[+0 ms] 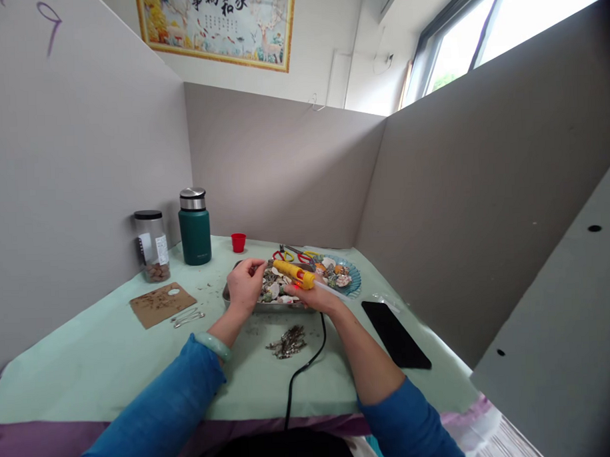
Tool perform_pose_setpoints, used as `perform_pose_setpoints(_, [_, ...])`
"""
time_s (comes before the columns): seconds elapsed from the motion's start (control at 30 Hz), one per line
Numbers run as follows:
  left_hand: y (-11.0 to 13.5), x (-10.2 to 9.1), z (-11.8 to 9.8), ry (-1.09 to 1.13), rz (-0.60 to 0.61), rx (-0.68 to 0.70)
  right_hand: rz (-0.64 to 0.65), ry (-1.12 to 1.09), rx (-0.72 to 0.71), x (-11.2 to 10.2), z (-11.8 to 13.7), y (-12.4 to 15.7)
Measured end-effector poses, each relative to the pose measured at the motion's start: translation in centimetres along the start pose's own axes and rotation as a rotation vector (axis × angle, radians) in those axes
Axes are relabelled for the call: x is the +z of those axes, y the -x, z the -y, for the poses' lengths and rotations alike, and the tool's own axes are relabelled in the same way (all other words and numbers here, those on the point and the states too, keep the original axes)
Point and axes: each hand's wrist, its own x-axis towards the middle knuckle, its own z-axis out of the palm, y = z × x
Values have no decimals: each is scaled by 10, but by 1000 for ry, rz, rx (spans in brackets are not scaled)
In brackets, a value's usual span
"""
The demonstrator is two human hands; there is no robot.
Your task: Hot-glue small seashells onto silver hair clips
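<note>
My right hand (312,296) is closed round a yellow glue gun (294,273), its nozzle pointing left toward my other hand. A red light glows near its grip, and a black cord runs down from it to the table's front edge. My left hand (245,284) is raised at the left end of a metal tray (260,309), with finger and thumb pinched together; what they hold is too small to make out. Seashells (273,286) fill the tray under both hands. Nearer to me lies a pile of small metal clips (287,342).
At the right stand a blue plate (355,280) of shells and a black flat pad (396,335). Scissors (306,256) lie behind the tray. Leftward are a red cup (238,242), green bottle (195,232), clear jar (153,247), cardboard piece (160,305) and safety pins (188,317). Grey partitions enclose the table.
</note>
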Motion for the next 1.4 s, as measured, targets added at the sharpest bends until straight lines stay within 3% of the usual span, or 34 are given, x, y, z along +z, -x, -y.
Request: perform_pose_setpoints(1.4, [1,0,1,18,-12,-15,-18,18,-36,-2,-2,0])
